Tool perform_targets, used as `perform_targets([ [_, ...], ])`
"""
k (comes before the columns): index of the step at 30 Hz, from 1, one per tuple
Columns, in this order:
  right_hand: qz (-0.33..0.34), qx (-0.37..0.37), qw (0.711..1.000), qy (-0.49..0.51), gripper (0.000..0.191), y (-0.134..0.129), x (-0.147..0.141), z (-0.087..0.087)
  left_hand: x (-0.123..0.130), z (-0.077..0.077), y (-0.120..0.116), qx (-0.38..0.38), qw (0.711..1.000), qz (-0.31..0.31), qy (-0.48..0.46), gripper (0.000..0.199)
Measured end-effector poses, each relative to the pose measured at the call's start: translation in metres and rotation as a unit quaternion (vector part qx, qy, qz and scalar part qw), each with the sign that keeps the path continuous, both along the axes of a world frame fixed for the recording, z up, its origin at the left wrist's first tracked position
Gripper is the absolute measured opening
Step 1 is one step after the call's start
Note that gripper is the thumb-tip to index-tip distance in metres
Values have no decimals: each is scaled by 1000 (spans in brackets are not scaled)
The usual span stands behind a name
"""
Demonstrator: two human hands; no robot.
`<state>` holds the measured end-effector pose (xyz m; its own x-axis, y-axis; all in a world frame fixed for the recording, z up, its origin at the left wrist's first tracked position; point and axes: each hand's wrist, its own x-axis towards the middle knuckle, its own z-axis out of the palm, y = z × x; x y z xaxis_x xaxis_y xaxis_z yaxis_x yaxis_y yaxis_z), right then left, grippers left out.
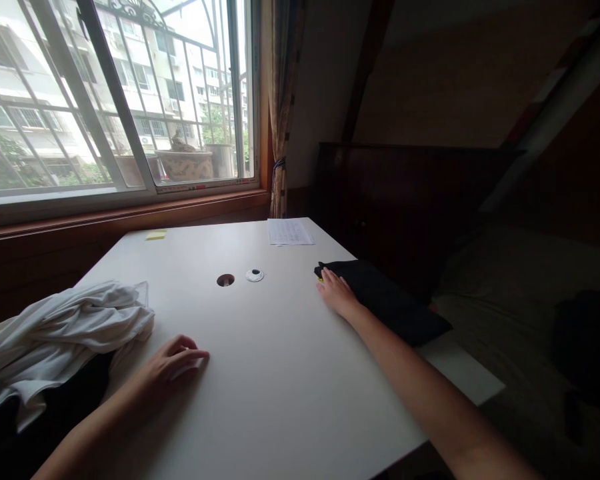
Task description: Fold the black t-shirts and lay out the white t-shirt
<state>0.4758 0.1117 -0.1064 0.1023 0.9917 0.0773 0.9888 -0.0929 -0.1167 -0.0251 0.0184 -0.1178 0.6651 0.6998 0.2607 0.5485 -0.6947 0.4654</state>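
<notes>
My right hand point(337, 293) lies on the left edge of a folded black cloth point(385, 297), its fingers stretched out over the edge. The cloth rests along the right side of the white table point(260, 373), and a bit of yellow-green shows at its edge by my fingers. My left hand point(177, 360) hovers over or rests on the tabletop with its fingers loosely bent and apart; nothing shows in it. Left of that hand lies a crumpled heap of white cloth point(80, 327), with black cloth point(75, 393) under it.
Sheets of paper point(290, 232) and a yellow sticky note point(156, 235) lie at the table's far end. A round hole point(225, 281) is cut in the top, with a white round cover point(255, 275) beside it. A window and a curtain point(280, 120) stand behind.
</notes>
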Motion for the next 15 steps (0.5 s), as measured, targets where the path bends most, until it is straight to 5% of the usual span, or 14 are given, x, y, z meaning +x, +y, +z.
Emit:
perform_targets([
  [15, -12, 9, 1000, -20, 62, -4, -2, -6, 1, 4, -1, 11, 1000, 0, -2, 27],
])
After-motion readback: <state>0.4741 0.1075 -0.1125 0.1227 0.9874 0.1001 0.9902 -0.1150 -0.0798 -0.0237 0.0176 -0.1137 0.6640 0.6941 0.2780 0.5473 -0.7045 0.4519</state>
